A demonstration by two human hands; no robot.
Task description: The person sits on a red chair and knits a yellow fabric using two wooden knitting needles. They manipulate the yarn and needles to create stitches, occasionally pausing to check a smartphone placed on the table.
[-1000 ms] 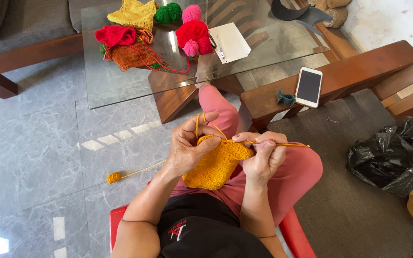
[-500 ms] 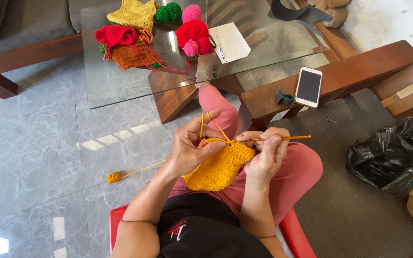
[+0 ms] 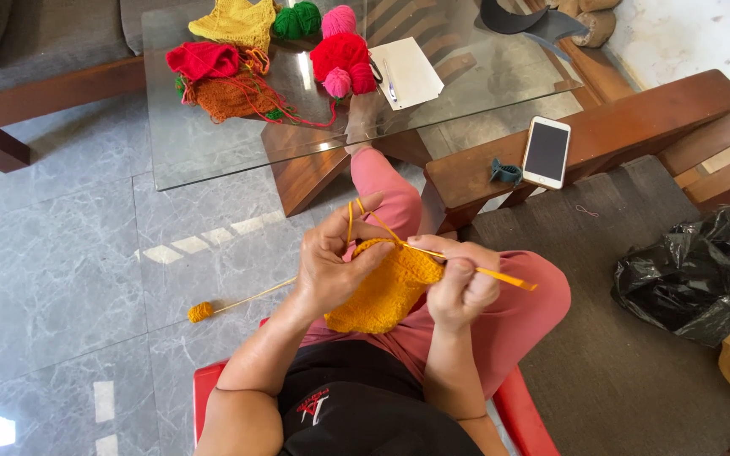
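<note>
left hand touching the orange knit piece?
Touching. Head view: left hand fingers press on the top edge of the orange knit piece.

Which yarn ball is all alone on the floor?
The small orange yarn ball on the grey tiled floor. The green, pink and red yarn balls all sit on the glass table.

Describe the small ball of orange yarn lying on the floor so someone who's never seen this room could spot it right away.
Start at the glass table, then drop to the grey tiled floor in front of it. The small orange yarn ball lies there alone, left of the left hand. Unlike the yarn on the table, it trails a strand up towards the knitting.
</note>
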